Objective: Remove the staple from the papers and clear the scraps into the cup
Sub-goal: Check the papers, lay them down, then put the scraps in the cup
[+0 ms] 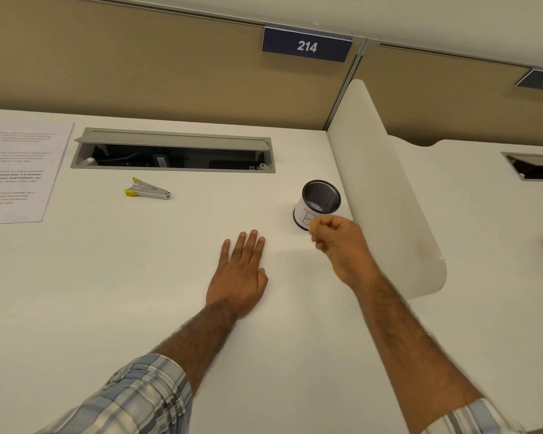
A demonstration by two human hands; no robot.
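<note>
White desk (138,277), mostly bare. Papers (16,170) lie flat at far left, partly out of frame; staple remover (146,190) with yellow tips lies near them, just in front of the open cable tray (173,151). Black mesh cup (318,203) with a white label stands upright at right, just beside the white divider (386,189). Left hand (239,274) is flat on the desk, fingers spread, holding nothing. Right hand (336,242) is raised just in front of the cup, fingers curled and pinched together; can't tell if a scrap or the staple is inside the pinch, too small to see. No staple or scraps visible on the desk. My read: this is the drop-off step, near the end of the task. Risks: hand sits short of the cup mouth, so letting go here would put the bit on the desk in front of the cup, not in it. Knuckles are near the cup wall and the cup looks light, so a bump could tip it or shove it into the divider. A tiny staple could also cling to the fingertips or slip through the mesh.
</note>
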